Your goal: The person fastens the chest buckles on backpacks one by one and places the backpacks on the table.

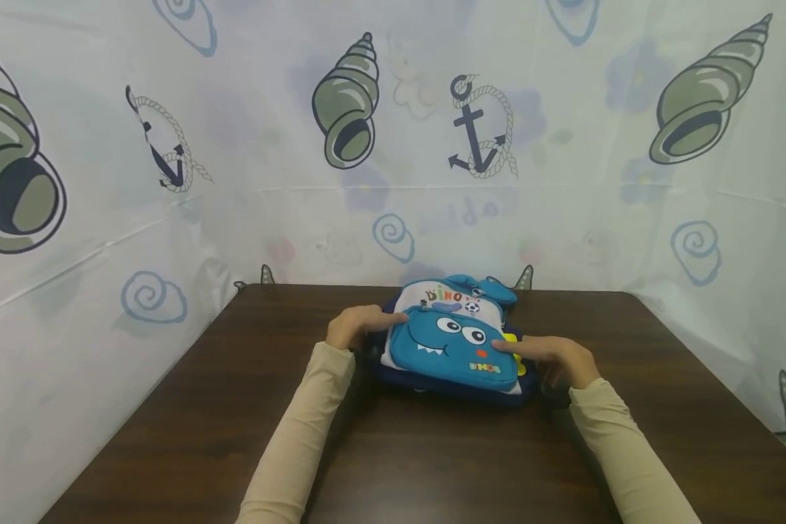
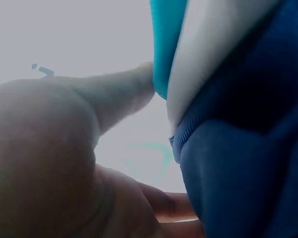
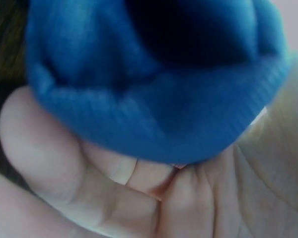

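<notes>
Head view: gripping backpack (image 1: 455, 348) between left hand (image 1: 359, 326) and right hand (image 1: 565, 355), with fingers (image 3: 47, 148) around its left and right sides; apparently secured, not yet released onto tabletop (image 1: 465, 466).

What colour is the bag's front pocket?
The front pocket is teal blue with a cartoon face, clearest in the head view.

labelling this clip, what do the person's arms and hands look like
Plain, pale cream sleeves, lightly creased and without visible markings, run down to the wrists. The left hand and right hand are bare, with no gloves.
</notes>
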`<state>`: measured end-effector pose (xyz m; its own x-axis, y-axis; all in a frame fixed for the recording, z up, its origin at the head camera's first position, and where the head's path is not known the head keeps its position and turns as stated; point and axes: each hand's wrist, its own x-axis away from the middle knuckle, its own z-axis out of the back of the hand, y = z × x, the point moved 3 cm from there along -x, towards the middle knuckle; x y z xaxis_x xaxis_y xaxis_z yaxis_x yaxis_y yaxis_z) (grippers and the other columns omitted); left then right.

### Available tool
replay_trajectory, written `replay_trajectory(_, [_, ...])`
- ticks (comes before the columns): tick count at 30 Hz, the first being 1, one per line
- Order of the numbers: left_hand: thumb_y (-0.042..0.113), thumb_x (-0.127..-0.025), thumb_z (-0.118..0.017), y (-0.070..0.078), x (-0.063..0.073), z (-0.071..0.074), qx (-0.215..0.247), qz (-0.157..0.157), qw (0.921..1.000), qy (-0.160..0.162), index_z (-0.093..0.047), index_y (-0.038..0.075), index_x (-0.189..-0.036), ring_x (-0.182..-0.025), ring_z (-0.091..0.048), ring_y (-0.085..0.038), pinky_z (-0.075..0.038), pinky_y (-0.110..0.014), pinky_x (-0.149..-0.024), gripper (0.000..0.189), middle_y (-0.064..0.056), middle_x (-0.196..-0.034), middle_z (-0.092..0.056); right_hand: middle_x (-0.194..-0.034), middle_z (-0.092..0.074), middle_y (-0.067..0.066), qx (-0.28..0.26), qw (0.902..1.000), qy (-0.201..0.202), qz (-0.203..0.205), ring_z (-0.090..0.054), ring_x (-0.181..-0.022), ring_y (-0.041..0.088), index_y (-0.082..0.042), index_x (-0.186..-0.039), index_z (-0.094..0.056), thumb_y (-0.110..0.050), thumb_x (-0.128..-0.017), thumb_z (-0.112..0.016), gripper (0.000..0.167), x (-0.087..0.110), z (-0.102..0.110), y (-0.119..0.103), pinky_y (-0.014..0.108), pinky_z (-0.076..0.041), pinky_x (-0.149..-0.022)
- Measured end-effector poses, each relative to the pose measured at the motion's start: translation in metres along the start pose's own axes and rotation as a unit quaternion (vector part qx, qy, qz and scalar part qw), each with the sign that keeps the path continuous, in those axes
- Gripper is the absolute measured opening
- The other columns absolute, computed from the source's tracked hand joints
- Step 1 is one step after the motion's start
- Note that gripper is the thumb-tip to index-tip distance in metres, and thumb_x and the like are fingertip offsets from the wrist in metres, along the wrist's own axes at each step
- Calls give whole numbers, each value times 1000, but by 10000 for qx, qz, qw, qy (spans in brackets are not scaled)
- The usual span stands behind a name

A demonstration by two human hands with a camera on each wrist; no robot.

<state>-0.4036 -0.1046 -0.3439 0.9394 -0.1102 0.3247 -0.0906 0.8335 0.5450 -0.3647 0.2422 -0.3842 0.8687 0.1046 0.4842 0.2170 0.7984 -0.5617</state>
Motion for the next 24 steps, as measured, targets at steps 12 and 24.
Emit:
replay_trajectory(12, [44,-103,-43,-1,-2,3,-408,-30,9991,63,-51,4,-142,-87,-68,-33,-59,-48,-81,57,-19,-123,-63,-126,-53,37,-187,9998,-112,-28,-62,-106,49,11,-141,-34,-48,-101,-38,71,-4,5,7,61,-53,-91])
replay_trajectory(24, [43,-104,-42,2,-2,7,-129,-37,9999,-15,-42,3,-147,-79,-71,-31,-60,-48,-81,59,-21,-129,-60,-116,-57,32,81,9999,9,-77,-64,-97,42,10,-137,-37,-41,-100,-42,63,-6,7,3,52,-58,-84])
